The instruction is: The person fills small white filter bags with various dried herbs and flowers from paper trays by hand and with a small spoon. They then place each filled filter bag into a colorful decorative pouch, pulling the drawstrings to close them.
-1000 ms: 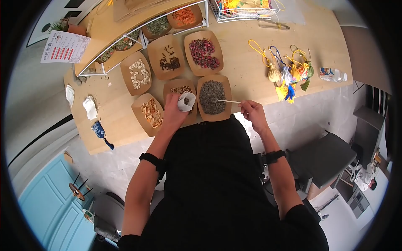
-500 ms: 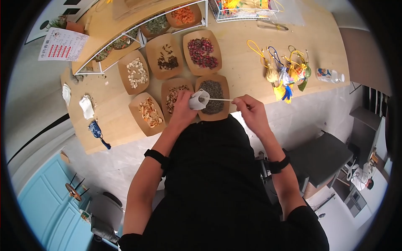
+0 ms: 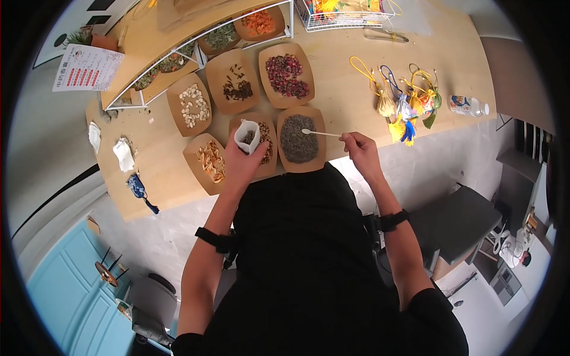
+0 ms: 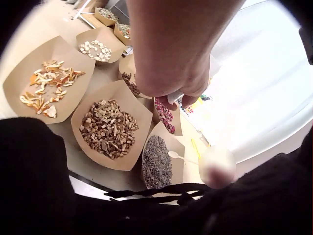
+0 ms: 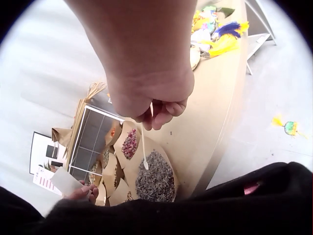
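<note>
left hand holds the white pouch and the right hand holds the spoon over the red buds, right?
The place is wrong: the head view shows the spoon over the grey herb. The left hand does hold the pouch, the right hand the spoon.

My left hand (image 3: 243, 165) has drawn the white pouch (image 3: 244, 125) leftward from the spoon (image 3: 323, 133), whose tip, at the pouch's mouth half a second ago, now sits over the grey herbs (image 3: 298, 147).
</note>
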Available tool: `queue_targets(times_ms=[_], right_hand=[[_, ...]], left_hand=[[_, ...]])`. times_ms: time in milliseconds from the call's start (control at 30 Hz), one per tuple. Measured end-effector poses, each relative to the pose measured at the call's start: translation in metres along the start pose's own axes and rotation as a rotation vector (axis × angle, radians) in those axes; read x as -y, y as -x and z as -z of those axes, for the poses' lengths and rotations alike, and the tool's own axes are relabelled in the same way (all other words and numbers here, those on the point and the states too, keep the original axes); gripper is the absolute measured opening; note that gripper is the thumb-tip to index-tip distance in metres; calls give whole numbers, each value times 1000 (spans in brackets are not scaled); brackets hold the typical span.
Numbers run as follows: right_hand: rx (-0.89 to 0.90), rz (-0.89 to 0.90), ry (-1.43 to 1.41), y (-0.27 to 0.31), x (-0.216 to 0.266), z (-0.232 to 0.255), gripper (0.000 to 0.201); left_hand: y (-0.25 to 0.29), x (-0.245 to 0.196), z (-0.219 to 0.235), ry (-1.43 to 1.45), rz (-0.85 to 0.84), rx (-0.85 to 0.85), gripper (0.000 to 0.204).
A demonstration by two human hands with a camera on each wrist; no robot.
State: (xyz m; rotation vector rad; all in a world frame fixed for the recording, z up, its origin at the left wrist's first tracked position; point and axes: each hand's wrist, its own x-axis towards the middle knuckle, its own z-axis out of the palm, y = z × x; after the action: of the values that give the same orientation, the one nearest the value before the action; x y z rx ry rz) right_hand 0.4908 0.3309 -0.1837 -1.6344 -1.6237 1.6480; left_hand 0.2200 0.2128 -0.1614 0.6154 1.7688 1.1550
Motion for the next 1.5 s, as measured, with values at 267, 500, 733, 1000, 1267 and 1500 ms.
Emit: queue_targets(times_ms=[267, 500, 733, 1000, 1267, 1500], right_hand=[[64, -72, -40, -17, -27, -21, 29], [165, -248, -308, -18, -22, -12, 28], [155, -281, -361, -8, -5, 6, 27], [154, -91, -260, 14, 46, 11, 22], [91, 327, 42, 15, 42, 6, 15], [53, 4, -27, -21, 6, 2, 20]], left_hand=[[-5, 27, -5, -275, -251, -45, 40], [-4, 37, -2, -328, -222, -37, 44], [-8, 43, -10, -444, -269, -11, 46], [-13, 48, -30, -482, -305, 51, 45], [-14, 55, -26, -339, -265, 132, 42], [2, 31, -13, -209, -121, 73, 37]])
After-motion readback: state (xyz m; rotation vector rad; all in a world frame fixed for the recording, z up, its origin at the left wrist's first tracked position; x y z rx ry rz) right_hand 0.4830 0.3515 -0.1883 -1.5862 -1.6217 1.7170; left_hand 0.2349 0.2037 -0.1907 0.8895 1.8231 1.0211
